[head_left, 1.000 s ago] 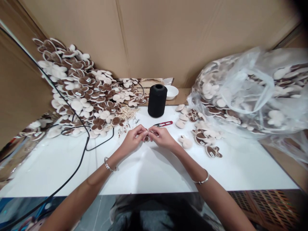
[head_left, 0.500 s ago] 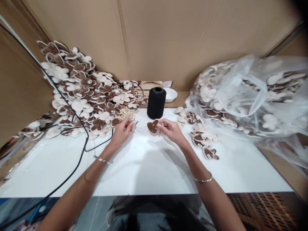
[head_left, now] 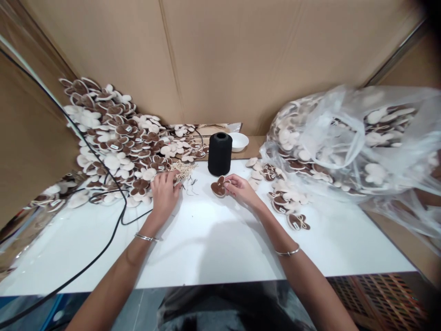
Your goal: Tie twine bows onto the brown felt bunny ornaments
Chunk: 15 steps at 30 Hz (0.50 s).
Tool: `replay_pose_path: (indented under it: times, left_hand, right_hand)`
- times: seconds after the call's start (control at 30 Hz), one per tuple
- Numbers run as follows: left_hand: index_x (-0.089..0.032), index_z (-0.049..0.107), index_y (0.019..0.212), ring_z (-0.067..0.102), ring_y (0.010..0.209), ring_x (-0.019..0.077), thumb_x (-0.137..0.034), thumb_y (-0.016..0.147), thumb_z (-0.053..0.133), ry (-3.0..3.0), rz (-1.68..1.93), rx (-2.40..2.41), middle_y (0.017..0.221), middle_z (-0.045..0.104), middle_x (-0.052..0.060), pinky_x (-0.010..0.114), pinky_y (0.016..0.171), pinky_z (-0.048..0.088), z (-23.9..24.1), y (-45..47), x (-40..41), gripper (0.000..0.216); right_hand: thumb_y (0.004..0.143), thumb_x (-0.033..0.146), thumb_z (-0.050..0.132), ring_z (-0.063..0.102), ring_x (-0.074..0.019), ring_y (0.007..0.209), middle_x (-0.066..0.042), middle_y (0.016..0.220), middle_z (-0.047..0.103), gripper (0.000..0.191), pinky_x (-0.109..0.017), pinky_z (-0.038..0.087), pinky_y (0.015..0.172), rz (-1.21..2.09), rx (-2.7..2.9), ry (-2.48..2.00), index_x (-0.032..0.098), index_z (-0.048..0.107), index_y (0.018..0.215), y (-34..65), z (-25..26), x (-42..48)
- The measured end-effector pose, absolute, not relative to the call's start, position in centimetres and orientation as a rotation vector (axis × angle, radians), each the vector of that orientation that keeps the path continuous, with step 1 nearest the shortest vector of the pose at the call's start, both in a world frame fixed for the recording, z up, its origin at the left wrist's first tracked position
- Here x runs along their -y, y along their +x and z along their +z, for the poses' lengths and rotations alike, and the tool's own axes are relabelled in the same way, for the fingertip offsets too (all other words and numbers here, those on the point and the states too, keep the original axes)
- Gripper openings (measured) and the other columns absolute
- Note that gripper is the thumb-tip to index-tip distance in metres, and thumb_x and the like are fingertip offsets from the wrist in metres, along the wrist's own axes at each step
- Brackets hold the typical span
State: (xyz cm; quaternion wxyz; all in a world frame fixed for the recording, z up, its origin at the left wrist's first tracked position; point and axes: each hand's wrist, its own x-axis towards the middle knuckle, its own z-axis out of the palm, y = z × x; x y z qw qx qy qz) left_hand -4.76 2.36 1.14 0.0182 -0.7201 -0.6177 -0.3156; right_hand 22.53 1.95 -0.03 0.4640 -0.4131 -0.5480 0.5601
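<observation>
My right hand (head_left: 241, 190) pinches the edge of a small brown plush piece (head_left: 218, 188) with a cream rim and rounded lobes, a little in front of the black thread cone (head_left: 220, 154). My left hand (head_left: 165, 191) lies with fingers stretched at the near left side of a pile of cream strings (head_left: 183, 170). Its fingertips partly cover that pile's edge, and nothing shows in its grasp. Thin dark thread ends (head_left: 189, 185) lie between the two hands.
A heap of brown and cream plush pieces (head_left: 117, 133) rises at left, with a black cable (head_left: 120, 214) across it. Several pieces, some with bows, lie at right by a filled clear plastic bag (head_left: 330, 138). Behind the cone stands a white bowl (head_left: 240, 142).
My left hand has moved left to the string pile and its fingers have spread from a pinch. The right hand keeps hold of the plush piece. The view has shifted slightly.
</observation>
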Motion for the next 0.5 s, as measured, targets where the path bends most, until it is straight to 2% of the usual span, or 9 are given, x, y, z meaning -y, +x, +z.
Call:
replay_pose_path:
  times: [0.1, 0.13, 0.2, 0.27, 0.33, 0.43, 0.5]
  left_hand:
    - [-0.018, 0.056, 0.118, 0.056, 0.091, 0.028, -0.025, 0.09, 0.047, -2.313, -1.1, 1.964, 0.082, 0.063, 0.007, 0.046, 0.092, 0.036, 1.4, -4.3, -2.2, 0.03]
    - [-0.018, 0.053, 0.122, 0.056, 0.092, 0.0269, -0.023, 0.089, 0.047, -2.338, -1.175, 1.944, 0.085, 0.062, 0.007, 0.046, 0.093, 0.036, 1.4, -4.1, -2.1, 0.033]
    - [-0.017, 0.046, 0.129, 0.054, 0.103, 0.0265, -0.022, 0.087, 0.049, -2.444, -1.313, 1.854, 0.104, 0.061, 0.011, 0.044, 0.097, 0.037, 1.4, -3.6, -1.7, 0.042]
    - [-0.019, 0.046, 0.13, 0.052, 0.112, 0.0258, -0.026, 0.087, 0.052, -2.684, -1.381, 1.797, 0.119, 0.057, 0.012, 0.041, 0.097, 0.039, 1.4, -2.9, -1.3, 0.044]
    - [-0.02, 0.052, 0.123, 0.055, 0.106, 0.024, -0.034, 0.088, 0.054, -2.977, -1.381, 1.826, 0.115, 0.06, 0.01, 0.037, 0.091, 0.043, 1.3, -2.0, -0.7, 0.038]
    - [-0.019, 0.064, 0.098, 0.056, 0.08, 0.019, -0.043, 0.086, 0.059, -3.164, -1.361, 1.895, 0.088, 0.063, 0.004, 0.03, 0.074, 0.044, 1.1, -0.8, 0.1, 0.027]
    - [-0.018, 0.063, 0.083, 0.051, 0.068, 0.0157, -0.045, 0.085, 0.059, -3.121, -1.424, 1.948, 0.075, 0.059, 0.001, 0.027, 0.066, 0.041, 1.0, -0.3, 0.4, 0.027]
  right_hand:
    - [0.081, 0.044, 0.063, 0.047, -0.0093, 0.057, 0.001, 0.071, 0.058, 0.033, -0.022, 0.033, 0.051, 1.393, 1.372, -1.033, 0.014, 0.062, 0.096, 22.4, -0.9, -2.2]
    - [0.082, 0.044, 0.063, 0.047, -0.0093, 0.057, 0.001, 0.071, 0.058, 0.034, -0.022, 0.032, 0.051, 1.395, 1.382, -1.043, 0.014, 0.063, 0.097, 22.3, -1.0, -2.2]
    - [0.082, 0.045, 0.062, 0.048, -0.0098, 0.058, 0.0, 0.072, 0.059, 0.035, -0.022, 0.034, 0.051, 1.403, 1.413, -1.052, 0.014, 0.064, 0.098, 22.0, -0.9, -1.9]
    - [0.082, 0.045, 0.063, 0.05, -0.0108, 0.06, -0.001, 0.073, 0.06, 0.035, -0.023, 0.036, 0.052, 1.424, 1.462, -1.038, 0.014, 0.066, 0.098, 21.5, -0.7, -1.5]
    - [0.082, 0.045, 0.063, 0.052, -0.012, 0.062, -0.001, 0.074, 0.061, 0.035, -0.023, 0.038, 0.053, 1.462, 1.514, -1.004, 0.015, 0.066, 0.097, 21.0, -0.4, -1.1]
    - [0.083, 0.046, 0.062, 0.053, -0.0132, 0.066, -0.001, 0.074, 0.059, 0.034, -0.023, 0.039, 0.055, 1.489, 1.566, -0.974, 0.015, 0.065, 0.097, 20.3, 0.0, -0.5]
    - [0.083, 0.046, 0.062, 0.052, -0.0131, 0.066, 0.0, 0.073, 0.057, 0.034, -0.023, 0.04, 0.057, 1.444, 1.577, -0.991, 0.016, 0.064, 0.1, 20.0, 0.0, -0.2]
